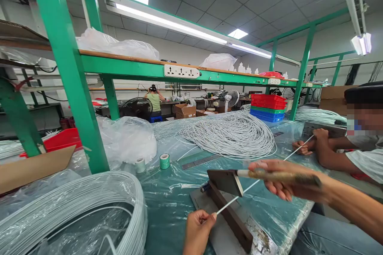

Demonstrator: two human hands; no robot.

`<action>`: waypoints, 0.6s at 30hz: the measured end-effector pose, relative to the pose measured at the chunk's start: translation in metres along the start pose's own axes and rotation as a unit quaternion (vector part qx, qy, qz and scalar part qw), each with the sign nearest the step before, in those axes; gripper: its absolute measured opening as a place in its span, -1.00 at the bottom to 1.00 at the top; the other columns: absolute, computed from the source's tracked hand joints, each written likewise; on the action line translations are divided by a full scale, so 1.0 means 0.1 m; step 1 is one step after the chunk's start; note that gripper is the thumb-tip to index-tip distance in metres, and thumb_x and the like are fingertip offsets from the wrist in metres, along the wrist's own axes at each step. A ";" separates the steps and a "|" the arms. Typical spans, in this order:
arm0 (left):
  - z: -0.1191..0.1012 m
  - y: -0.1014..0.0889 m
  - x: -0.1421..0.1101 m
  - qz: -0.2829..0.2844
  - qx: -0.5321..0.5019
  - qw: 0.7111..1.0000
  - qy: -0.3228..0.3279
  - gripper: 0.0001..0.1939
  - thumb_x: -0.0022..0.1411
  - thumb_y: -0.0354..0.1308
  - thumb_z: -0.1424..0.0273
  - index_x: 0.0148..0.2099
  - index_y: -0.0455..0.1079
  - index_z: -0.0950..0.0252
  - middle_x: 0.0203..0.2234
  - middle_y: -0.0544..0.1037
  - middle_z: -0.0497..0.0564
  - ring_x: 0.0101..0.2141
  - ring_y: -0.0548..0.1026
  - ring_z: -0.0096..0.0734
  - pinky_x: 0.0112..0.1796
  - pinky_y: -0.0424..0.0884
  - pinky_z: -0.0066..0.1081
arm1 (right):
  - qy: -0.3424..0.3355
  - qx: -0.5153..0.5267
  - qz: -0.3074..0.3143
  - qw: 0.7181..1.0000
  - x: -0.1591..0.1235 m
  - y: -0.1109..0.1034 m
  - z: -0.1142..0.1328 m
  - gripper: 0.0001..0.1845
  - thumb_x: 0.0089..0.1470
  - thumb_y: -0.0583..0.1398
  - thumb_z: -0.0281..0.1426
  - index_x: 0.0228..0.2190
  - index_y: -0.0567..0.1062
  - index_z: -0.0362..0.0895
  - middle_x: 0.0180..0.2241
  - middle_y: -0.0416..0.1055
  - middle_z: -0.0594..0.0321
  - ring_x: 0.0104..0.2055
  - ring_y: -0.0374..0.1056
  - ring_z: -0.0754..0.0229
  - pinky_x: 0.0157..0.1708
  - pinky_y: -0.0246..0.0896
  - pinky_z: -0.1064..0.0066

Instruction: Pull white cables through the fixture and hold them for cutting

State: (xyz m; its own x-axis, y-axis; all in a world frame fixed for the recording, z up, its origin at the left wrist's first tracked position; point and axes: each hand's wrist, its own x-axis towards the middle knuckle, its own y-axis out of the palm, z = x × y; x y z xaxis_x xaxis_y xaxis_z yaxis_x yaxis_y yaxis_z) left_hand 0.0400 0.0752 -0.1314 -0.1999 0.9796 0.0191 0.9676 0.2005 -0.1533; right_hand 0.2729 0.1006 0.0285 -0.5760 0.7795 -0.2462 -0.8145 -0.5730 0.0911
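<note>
**Thin round white cable [227, 206] stretched from the left hand [199, 229], past a flat grey metal blade [226, 181], toward a second person**

At far left, a thick coil of white cable [136, 199], partly covered in clear film, lies on a green tabletop [166, 199] with a shiny clear plastic cover. Behind it are a painted green metal post [74, 83] and a bulging clear plastic bag [128, 139] with whitish contents. Just right of the bag stand two small round green tape rolls [164, 161].

At bottom centre, the left hand is closed in a pinch, thumb against fingers, with the cable's near end between the tips. From there the cable slants up and right over a grey metal base plate with a dark brown bar [231, 219]. It crosses at the blade's lower right edge; whether they touch cannot be told.

Beyond the blade lie a flat metal ruler [200, 162] and a wide, loose heap of white cable [230, 133]. Right of the blade, the right hand [278, 179] is wrapped around its long tan handle [287, 178], thumb above, fingers curled below. The cable passes behind this hand, outside its grip, and emerges beyond it.

Farther back are stacked red, green and blue plastic trays [267, 107]. At far right, the cable reaches the second person's hands [303, 148].
</note>
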 end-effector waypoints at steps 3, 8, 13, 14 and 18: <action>-0.04 0.00 -0.01 0.005 0.002 1.000 -0.004 -0.68 -0.24 0.07 0.16 -0.75 0.08 0.23 -0.80 0.05 -0.21 -0.65 0.01 -0.56 -0.58 -0.09 -0.48 | 0.049 0.034 -0.032 0.998 -0.26 0.08 -0.25 -0.49 0.00 0.06 -0.31 0.01 0.10 -0.08 -0.63 0.33 0.27 -0.72 0.25 0.40 -0.76 0.09 0.69; -0.05 0.00 -0.02 0.010 0.003 1.000 -0.004 -0.69 -0.23 0.06 0.15 -0.74 0.10 0.24 -0.78 0.07 -0.19 -0.64 0.01 -0.55 -0.56 -0.08 -0.48 | 0.114 0.035 -0.058 0.991 -0.36 0.16 -0.52 -0.33 -0.13 0.06 -0.38 0.06 0.02 -0.10 -0.61 0.31 0.30 -0.77 0.17 0.41 -0.80 0.03 0.65; -0.04 -0.01 -0.03 0.015 0.003 1.000 -0.005 -0.67 -0.21 0.07 0.16 -0.74 0.07 0.23 -0.78 0.03 -0.21 -0.64 -0.02 -0.57 -0.57 -0.10 -0.48 | 0.091 -0.183 -0.095 0.974 -0.38 0.20 -0.72 -0.36 -0.19 0.12 -0.35 0.01 0.16 -0.03 -0.58 0.36 0.30 -0.50 0.34 0.23 -0.51 0.26 0.52; -0.04 -0.01 -0.03 0.016 0.002 1.000 -0.005 -0.66 -0.21 0.07 0.15 -0.74 0.06 0.23 -0.79 0.02 -0.22 -0.64 -0.02 -0.57 -0.57 -0.10 -0.49 | 0.068 -0.232 -0.114 0.963 -0.39 0.19 -0.74 -0.38 -0.21 0.14 -0.34 -0.02 0.21 -0.01 -0.45 0.41 0.26 -0.32 0.35 0.16 -0.33 0.26 0.48; -0.06 0.00 -0.04 0.015 0.000 1.000 -0.002 -0.64 -0.23 0.08 0.12 -0.75 0.06 0.24 -0.79 0.03 -0.22 -0.64 -0.01 -0.57 -0.57 -0.10 -0.49 | 0.047 -0.293 -0.152 0.943 -0.41 0.13 -0.85 -0.40 -0.20 0.13 -0.24 -0.03 0.24 0.02 -0.01 0.22 0.31 0.04 0.09 0.02 -0.02 0.06 0.36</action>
State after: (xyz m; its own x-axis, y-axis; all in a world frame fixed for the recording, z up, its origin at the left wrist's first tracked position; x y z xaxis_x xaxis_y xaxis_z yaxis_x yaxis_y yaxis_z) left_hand 0.0417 0.0712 -0.1253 -0.1719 0.9850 0.0115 0.9730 0.1716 -0.1541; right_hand 0.2921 0.0394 -0.0421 -0.2900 0.9203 -0.2627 -0.7470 -0.3892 -0.5390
